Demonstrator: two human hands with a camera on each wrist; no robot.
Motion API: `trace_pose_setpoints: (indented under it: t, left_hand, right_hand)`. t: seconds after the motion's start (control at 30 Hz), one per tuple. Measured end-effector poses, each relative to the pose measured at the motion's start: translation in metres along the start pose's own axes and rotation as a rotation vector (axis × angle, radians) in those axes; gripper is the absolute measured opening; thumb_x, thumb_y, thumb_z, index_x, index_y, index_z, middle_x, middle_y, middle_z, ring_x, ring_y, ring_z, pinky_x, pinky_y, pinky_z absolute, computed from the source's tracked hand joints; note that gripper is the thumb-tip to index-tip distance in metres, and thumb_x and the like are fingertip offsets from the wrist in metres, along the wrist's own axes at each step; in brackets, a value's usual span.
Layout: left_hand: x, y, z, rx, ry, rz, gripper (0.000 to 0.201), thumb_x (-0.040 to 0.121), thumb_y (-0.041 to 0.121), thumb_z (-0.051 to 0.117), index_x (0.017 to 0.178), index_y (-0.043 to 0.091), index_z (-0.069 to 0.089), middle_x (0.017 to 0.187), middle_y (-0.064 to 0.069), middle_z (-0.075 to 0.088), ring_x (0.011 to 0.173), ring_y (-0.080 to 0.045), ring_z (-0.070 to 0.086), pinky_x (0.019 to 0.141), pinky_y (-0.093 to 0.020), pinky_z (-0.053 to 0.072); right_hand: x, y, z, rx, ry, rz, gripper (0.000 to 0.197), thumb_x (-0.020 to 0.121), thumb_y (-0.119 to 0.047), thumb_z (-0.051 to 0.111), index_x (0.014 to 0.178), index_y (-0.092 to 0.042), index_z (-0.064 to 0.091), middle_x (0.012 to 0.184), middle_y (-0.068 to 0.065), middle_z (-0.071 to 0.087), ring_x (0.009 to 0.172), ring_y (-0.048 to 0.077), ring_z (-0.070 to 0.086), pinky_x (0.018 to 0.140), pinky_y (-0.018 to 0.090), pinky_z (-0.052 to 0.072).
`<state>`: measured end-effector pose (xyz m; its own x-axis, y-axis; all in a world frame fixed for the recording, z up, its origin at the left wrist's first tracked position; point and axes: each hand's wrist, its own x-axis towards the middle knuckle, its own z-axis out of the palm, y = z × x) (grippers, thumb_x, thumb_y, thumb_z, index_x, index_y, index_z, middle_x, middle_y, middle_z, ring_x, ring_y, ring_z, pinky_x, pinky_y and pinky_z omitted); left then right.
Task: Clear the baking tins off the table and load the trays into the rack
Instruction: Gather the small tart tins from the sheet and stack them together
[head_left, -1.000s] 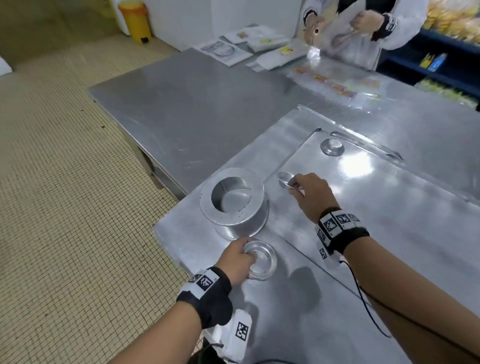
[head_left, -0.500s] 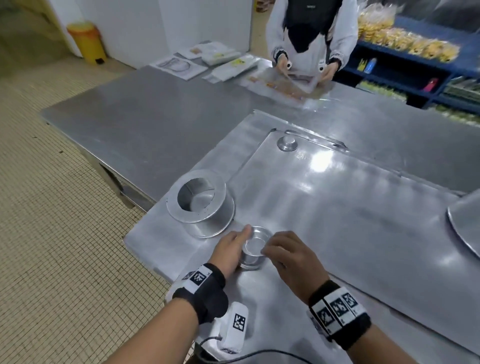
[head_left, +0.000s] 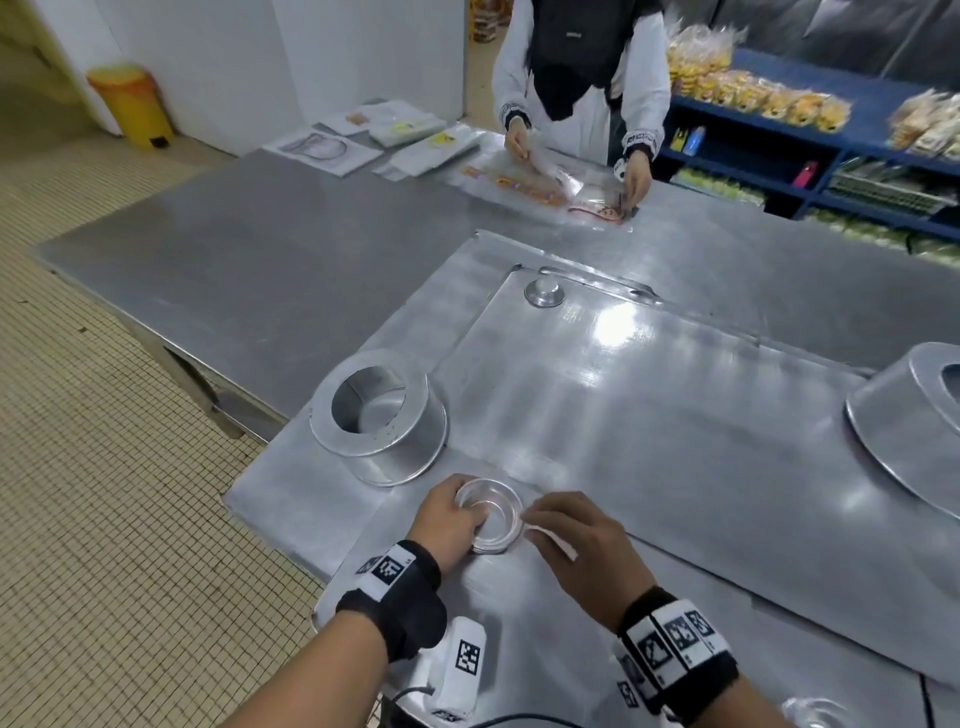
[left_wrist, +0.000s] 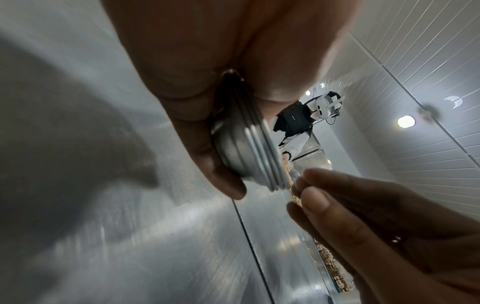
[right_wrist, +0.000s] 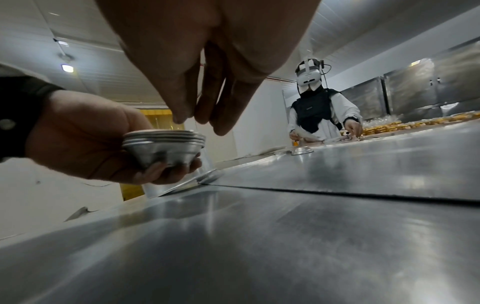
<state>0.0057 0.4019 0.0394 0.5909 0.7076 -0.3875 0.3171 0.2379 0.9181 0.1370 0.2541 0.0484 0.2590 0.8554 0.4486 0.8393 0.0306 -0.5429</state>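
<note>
My left hand (head_left: 465, 512) grips a nested stack of small shiny baking tins (head_left: 488, 514), held just above the steel table near its front edge. The right wrist view shows the stack (right_wrist: 166, 148) cradled on those fingers, clear of the surface. My right hand (head_left: 535, 519) hovers at the stack's right rim, fingers straight and close together, holding nothing. One small tin (head_left: 544, 293) lies upside down in the far corner of the big flat tray (head_left: 675, 441). A large ring-shaped tin (head_left: 379, 415) stands left of the tray, and another large tin (head_left: 914, 415) sits at the right edge.
Another person (head_left: 582, 67) across the table handles clear bags (head_left: 571, 187). Blue shelves (head_left: 779, 140) with packed goods stand behind. The table edge (head_left: 244, 483) drops to tiled floor on the left. A further small tin (head_left: 810, 712) shows at the bottom right.
My right hand took a small tin off the tray, brought it to the tins under my left hand and let go. My left hand now holds the stack lifted.
</note>
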Motion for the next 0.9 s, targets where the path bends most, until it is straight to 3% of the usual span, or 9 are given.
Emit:
trace_pose_setpoints:
  t: [0.07,0.2,0.27,0.4,0.47,0.53,0.57,0.77,0.9]
  left_hand:
    - [0.003,-0.002,-0.003,0.011,0.006,-0.007,0.022,0.078,-0.005,0.063,0.09,0.014,0.065,0.08,-0.007,0.067,0.075,-0.022,0.06,0.073,-0.032,0.05]
    - [0.013,0.002,-0.008,0.02,0.027,-0.009,0.025,0.082,-0.007,0.062,0.09,0.016,0.064,0.081,-0.006,0.067,0.075,-0.02,0.061,0.074,-0.032,0.05]
    - [0.02,0.006,-0.009,0.009,0.031,-0.009,0.024,0.082,-0.007,0.062,0.094,0.014,0.065,0.085,-0.009,0.068,0.076,-0.02,0.061,0.074,-0.032,0.051]
    - [0.037,0.016,-0.007,-0.038,0.048,-0.019,0.026,0.085,-0.009,0.059,0.09,0.016,0.064,0.076,-0.006,0.063,0.068,-0.019,0.058,0.059,-0.026,0.05]
    - [0.046,0.025,-0.004,-0.065,0.041,-0.04,0.027,0.086,-0.009,0.058,0.089,0.018,0.063,0.073,-0.003,0.061,0.065,-0.018,0.057,0.057,-0.031,0.054]
    - [0.058,0.033,0.001,-0.087,0.025,-0.05,0.026,0.087,-0.006,0.057,0.09,0.019,0.062,0.071,-0.002,0.058,0.063,-0.017,0.055,0.063,-0.043,0.057]
    - [0.064,0.037,0.003,-0.084,0.023,-0.047,0.025,0.088,-0.005,0.058,0.09,0.019,0.062,0.07,-0.001,0.057,0.062,-0.016,0.053,0.064,-0.043,0.056]
    - [0.092,0.043,0.009,-0.063,0.039,0.007,0.022,0.091,-0.002,0.056,0.092,0.02,0.06,0.075,0.002,0.055,0.064,-0.01,0.05,0.062,-0.021,0.042]
    - [0.107,0.041,0.01,-0.021,0.067,0.007,0.021,0.092,-0.002,0.055,0.093,0.018,0.059,0.079,0.004,0.058,0.066,-0.006,0.051,0.061,-0.011,0.041]
  right_hand:
    - [0.009,0.01,-0.004,-0.04,-0.062,0.097,0.018,0.08,-0.013,0.08,0.097,-0.018,0.076,0.098,-0.004,0.068,0.088,0.01,0.065,0.085,0.012,0.047]
    - [0.049,0.042,-0.01,-0.105,-0.308,0.299,0.02,0.088,-0.023,0.07,0.108,-0.019,0.073,0.103,-0.003,0.067,0.085,0.01,0.059,0.086,0.028,0.051]
    - [0.076,0.059,-0.01,-0.215,-0.416,0.355,0.027,0.091,-0.027,0.065,0.116,-0.018,0.07,0.107,-0.001,0.066,0.094,0.017,0.062,0.091,0.031,0.05]
    - [0.137,0.094,-0.004,-0.372,-0.555,0.455,0.04,0.094,-0.032,0.06,0.129,-0.014,0.059,0.122,0.005,0.062,0.114,0.022,0.057,0.098,0.03,0.045]
    - [0.166,0.114,0.002,-0.424,-0.562,0.481,0.043,0.093,-0.033,0.06,0.131,-0.013,0.058,0.126,0.007,0.062,0.119,0.024,0.055,0.101,0.032,0.044]
    - [0.194,0.131,0.007,-0.475,-0.558,0.496,0.043,0.093,-0.034,0.06,0.13,-0.012,0.058,0.129,0.009,0.061,0.122,0.026,0.054,0.101,0.034,0.044]
    - [0.208,0.139,0.009,-0.501,-0.554,0.507,0.043,0.093,-0.034,0.06,0.13,-0.011,0.057,0.13,0.009,0.061,0.122,0.027,0.054,0.101,0.035,0.045]
    - [0.284,0.188,0.021,-0.582,-0.492,0.587,0.055,0.093,-0.038,0.062,0.135,-0.005,0.05,0.134,0.015,0.053,0.126,0.031,0.049,0.104,0.038,0.041]
    - [0.324,0.221,0.037,-0.621,-0.435,0.612,0.068,0.09,-0.042,0.065,0.138,0.0,0.041,0.135,0.02,0.051,0.125,0.036,0.049,0.104,0.041,0.039]
